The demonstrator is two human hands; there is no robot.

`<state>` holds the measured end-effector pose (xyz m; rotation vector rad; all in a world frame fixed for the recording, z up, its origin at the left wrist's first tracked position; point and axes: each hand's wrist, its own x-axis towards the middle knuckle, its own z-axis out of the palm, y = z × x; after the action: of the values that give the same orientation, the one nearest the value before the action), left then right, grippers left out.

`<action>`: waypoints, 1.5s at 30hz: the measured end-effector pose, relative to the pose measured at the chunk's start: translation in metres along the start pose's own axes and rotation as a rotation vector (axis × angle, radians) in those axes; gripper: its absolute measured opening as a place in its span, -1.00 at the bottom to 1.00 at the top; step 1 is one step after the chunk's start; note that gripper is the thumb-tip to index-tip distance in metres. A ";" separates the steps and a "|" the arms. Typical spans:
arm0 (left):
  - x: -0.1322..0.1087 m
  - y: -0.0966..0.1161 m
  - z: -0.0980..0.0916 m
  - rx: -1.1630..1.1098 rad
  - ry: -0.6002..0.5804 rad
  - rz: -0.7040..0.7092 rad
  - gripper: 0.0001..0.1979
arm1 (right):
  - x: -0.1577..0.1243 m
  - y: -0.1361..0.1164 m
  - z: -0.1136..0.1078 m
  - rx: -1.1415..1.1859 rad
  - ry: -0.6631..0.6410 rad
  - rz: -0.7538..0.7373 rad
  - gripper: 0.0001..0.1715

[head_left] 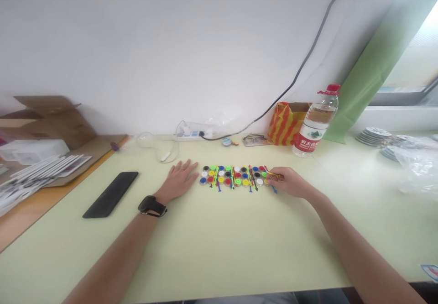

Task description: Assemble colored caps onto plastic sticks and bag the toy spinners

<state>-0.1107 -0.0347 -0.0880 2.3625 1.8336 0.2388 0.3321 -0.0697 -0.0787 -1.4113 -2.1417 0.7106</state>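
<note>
Left grip [178,179]: I'm resting it flat on the desk [219,240], palm down, fingers spread, holding nothing. It's sitting just beside the left end of the disc grid [227,175]; can't tell if it's touching. I'm probably parking it there as a stop so the rows aren't sliding left, but that's only my read.

Right grip [289,183]: I'm pinching a yellow stick [274,174] between thumb and forefinger, other fingers curled under. The stick is lying roughly level and pointing left, with its tip over the right-most column of the grid. Holding it by its right end is leaving the other end free over the discs.

Grid: small round discs in mixed colours are lying in three rows mid-desk, between my two grips. Coloured sticks [233,178] are lying across the rows, near to far, between columns. They look to be acting as dividers.

Around: a black phone [111,193] is lying left of my left forearm, well apart from the grid. I'm wearing a watch [152,206] on the left wrist. A water bottle [316,121] is standing upright far right, just beside a striped bag [283,123]. Glasses [255,138] and a power strip [190,134] are lying along the far edge by the wall, likely sitting back there to stay out of my arms' sweep.
</note>
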 end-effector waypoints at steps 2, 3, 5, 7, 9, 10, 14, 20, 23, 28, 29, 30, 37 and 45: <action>0.000 -0.001 0.001 -0.004 0.009 0.008 -0.33 | 0.000 0.000 0.001 0.006 -0.005 0.020 -0.67; 0.000 -0.002 0.001 -0.005 0.013 0.013 -0.33 | 0.000 0.000 0.001 0.012 -0.002 0.030 -0.65; 0.000 -0.002 0.002 -0.002 0.014 0.017 -0.33 | -0.001 0.000 -0.001 0.035 0.007 0.052 -0.60; 0.000 -0.002 0.002 0.007 0.005 0.007 -0.33 | -0.002 -0.001 -0.003 0.067 0.009 0.069 -0.56; 0.000 0.000 0.001 0.014 -0.008 -0.005 -0.32 | -0.002 -0.003 -0.005 0.095 0.005 0.077 -0.52; 0.000 0.000 0.000 0.015 -0.013 -0.009 -0.32 | -0.003 -0.004 -0.006 0.105 0.000 0.079 -0.50; -0.001 0.002 -0.001 0.019 -0.016 -0.007 -0.32 | -0.003 -0.010 -0.005 0.119 -0.004 0.080 -0.44; 0.000 0.001 0.000 0.024 -0.001 0.001 -0.33 | -0.003 -0.017 -0.001 0.133 -0.020 0.069 -0.41; 0.000 0.000 0.001 0.025 0.001 0.010 -0.33 | -0.002 -0.015 0.001 0.142 -0.025 0.075 -0.41; 0.001 -0.002 0.003 0.022 0.006 0.010 -0.33 | -0.001 -0.010 0.004 0.164 -0.030 0.070 -0.41; 0.001 -0.003 0.003 0.022 0.009 0.010 -0.33 | -0.001 -0.010 0.004 0.165 -0.028 0.069 -0.41; 0.001 -0.003 0.004 0.023 0.012 0.011 -0.34 | -0.001 -0.009 0.004 0.166 -0.025 0.071 -0.41; -0.001 0.000 0.001 0.018 -0.001 0.007 -0.34 | -0.001 -0.007 0.004 0.162 -0.026 0.085 -0.40; -0.002 0.002 0.000 0.017 -0.006 0.001 -0.33 | -0.003 -0.010 0.003 0.161 -0.020 0.081 -0.44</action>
<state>-0.1094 -0.0368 -0.0875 2.3726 1.8394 0.2162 0.3245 -0.0759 -0.0748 -1.4161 -2.0029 0.9095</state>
